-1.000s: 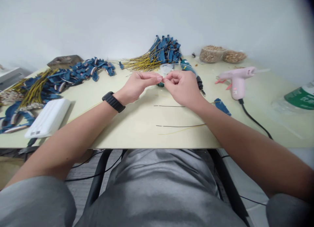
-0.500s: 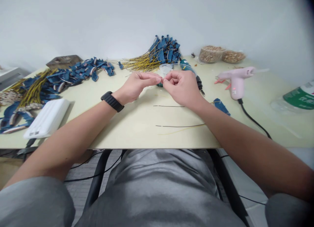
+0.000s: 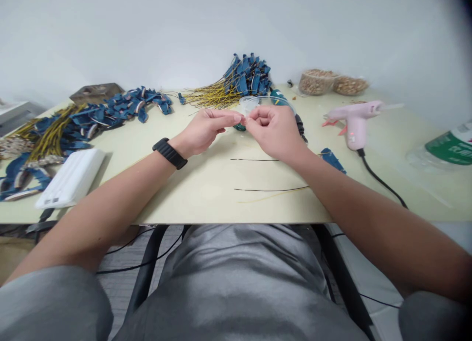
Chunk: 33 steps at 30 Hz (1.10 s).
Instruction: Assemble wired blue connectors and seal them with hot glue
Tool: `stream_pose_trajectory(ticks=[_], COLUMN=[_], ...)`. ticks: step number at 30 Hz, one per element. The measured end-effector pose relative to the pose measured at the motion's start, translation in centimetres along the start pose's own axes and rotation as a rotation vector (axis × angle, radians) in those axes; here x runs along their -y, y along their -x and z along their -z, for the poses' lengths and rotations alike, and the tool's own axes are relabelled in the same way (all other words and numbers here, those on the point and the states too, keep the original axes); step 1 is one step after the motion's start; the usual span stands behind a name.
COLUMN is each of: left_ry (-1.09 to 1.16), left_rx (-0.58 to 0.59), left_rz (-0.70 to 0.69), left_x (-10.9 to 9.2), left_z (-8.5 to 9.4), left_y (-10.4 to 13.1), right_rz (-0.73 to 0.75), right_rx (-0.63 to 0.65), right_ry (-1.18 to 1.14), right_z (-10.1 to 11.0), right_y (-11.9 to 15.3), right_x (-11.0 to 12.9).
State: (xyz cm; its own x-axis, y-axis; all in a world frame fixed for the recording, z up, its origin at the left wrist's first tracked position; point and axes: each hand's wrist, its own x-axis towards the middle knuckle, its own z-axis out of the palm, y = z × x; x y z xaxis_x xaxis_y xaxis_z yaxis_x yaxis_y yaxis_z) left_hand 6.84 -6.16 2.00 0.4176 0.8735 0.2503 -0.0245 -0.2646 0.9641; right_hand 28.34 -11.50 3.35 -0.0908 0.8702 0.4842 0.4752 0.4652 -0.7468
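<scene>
My left hand (image 3: 208,129), with a black watch band (image 3: 170,153) at the wrist, pinches with thumb and forefinger. Its fingertips meet those of my right hand (image 3: 276,130), which is also closed in a pinch. Whatever lies between the fingertips is too small to make out. Behind the hands stand a clear plastic cup (image 3: 250,104) and a dark green and black tool (image 3: 282,98), both partly covered. Below my right hand a thin dark wire (image 3: 254,159) and a second dark wire (image 3: 271,189) lie on the table, with a blue piece (image 3: 333,160) beside my right forearm.
A pink glue gun (image 3: 356,116) and a green-labelled bottle (image 3: 452,147) are at the right. Bags of small tan pieces (image 3: 317,81) sit at the back. Yellow-stemmed blue pieces (image 3: 247,75) are heaped behind, more blue pieces (image 3: 110,110) at left, near a white power bank (image 3: 72,178).
Both hands stay almost in place, fingertips still together. The lower fingers of my left hand have curled in slightly. Nothing on the table has moved.
</scene>
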Motion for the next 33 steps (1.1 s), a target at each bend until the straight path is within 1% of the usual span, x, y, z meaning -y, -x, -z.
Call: stream_pose_trajectory(ticks=[6,14,18,25,33], left_ry=[0.036,0.098,0.100,0.087,0.096], left_rx=[0.019,-0.018,-0.021,0.014,0.000], left_rz=[0.067,0.115,0.111,0.087,0.086], left_x=[-0.58,-0.76,-0.58,-0.70,-0.75], left_z=[-0.22,-0.52,-0.48,-0.63,-0.74], left_y=[0.24,0.28,0.17,0.34,0.38], right_rz=[-0.001,-0.028,-0.025,-0.049,-0.073], right_rx=[-0.013,-0.027,-0.015,0.007,0.051], right_ry=[-0.069,-0.115,-0.144,-0.176,-0.215], right_z=[-0.11,-0.32,-0.31,-0.37,-0.39], right_y=[-0.13,-0.31,-0.30,-0.26,-0.34], right_x=[0.31,-0.04,-0.09,-0.18,-0.34])
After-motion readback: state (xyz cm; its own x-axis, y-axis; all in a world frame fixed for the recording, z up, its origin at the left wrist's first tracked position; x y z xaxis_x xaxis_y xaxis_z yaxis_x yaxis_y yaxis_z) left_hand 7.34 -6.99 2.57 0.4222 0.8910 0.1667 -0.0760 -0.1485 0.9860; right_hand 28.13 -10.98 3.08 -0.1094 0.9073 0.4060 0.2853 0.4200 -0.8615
